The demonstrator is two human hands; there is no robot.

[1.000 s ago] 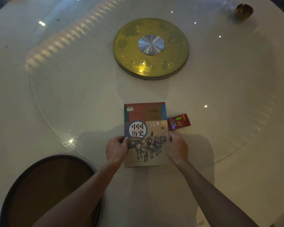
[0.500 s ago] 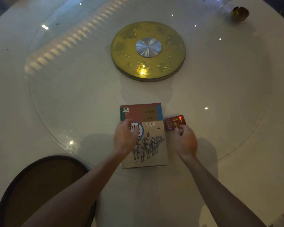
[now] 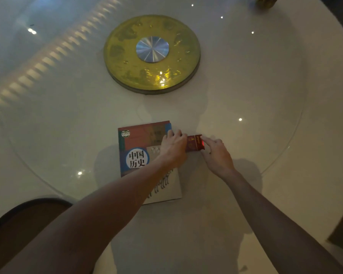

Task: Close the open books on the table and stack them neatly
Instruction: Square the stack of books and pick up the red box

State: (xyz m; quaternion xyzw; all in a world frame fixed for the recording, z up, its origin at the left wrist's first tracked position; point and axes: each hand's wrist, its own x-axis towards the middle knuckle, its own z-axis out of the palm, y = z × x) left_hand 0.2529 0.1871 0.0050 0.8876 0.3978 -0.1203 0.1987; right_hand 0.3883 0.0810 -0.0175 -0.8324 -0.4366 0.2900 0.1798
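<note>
A closed history textbook (image 3: 135, 143) with a red and blue cover and horse figures lies flat near the table's front edge. Against its upper right corner sits a small red book (image 3: 194, 143). My left hand (image 3: 173, 147) reaches across the textbook's upper right part, its fingers on the red book's left edge. On the other side, my right hand (image 3: 216, 153) touches the right edge with its index finger stretched out. The red book is held between both hands. My left forearm hides the textbook's lower middle.
The round white table (image 3: 265, 95) carries a glass turntable whose rim (image 3: 285, 151) curves past the books. A yellow disc with a silver hub (image 3: 152, 54) marks the centre. A dark round seat (image 3: 18, 224) is at lower left, and a small golden object (image 3: 265, 1) at the far right.
My left hand left the textbook's left edge and crossed over to the red book. My right hand moved from the textbook's right edge up onto the red book.
</note>
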